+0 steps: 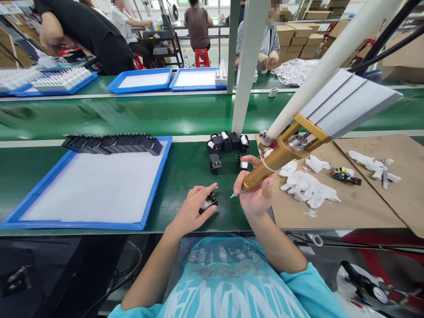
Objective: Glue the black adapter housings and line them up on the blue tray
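My left hand (194, 210) presses a small black part (208, 203) with a pale face down on the green table, fingers curled around it. My right hand (254, 190) grips a gold pen-shaped tool (265, 170) that hangs from a white tube, its thin tip (233, 194) pointing at the part from a few centimetres to its right. A cluster of similar black-and-white parts (228, 142) lies just beyond, with two loose ones (215, 162) nearer my hands.
A blue tray (49, 176) with a white liner and a row of black parts (112, 143) lies at left. Cardboard sheets (364, 207) with white rags (308, 187) lie at right. A white post (245, 66) stands ahead. People work across the green conveyor (132, 115).
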